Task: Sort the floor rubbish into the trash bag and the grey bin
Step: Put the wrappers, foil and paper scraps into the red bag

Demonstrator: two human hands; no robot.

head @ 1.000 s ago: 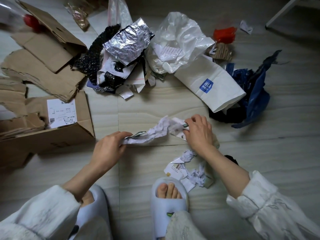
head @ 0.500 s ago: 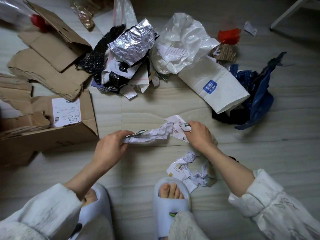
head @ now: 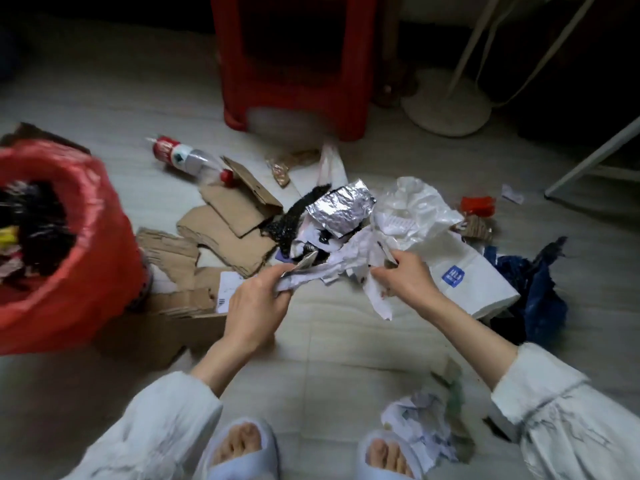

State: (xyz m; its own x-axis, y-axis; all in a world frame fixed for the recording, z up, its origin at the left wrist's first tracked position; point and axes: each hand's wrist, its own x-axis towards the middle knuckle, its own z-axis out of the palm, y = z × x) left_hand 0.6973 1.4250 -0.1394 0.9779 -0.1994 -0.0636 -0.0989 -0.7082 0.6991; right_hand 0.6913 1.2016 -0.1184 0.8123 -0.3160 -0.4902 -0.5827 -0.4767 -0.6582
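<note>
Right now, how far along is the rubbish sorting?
Done: the red trash bag already holds rubbish. In hand: the left hand and right hand hold crumpled white paper. Left: torn brown cardboard, crinkled silver foil, clear plastic bottle.

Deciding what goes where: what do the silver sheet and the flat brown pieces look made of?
The silver sheet looks like aluminium foil: shiny, mirror-bright, sharply creased. The flat brown pieces look like corrugated cardboard: matte tan, with torn, ragged edges. Blur leaves both a little uncertain.
</note>
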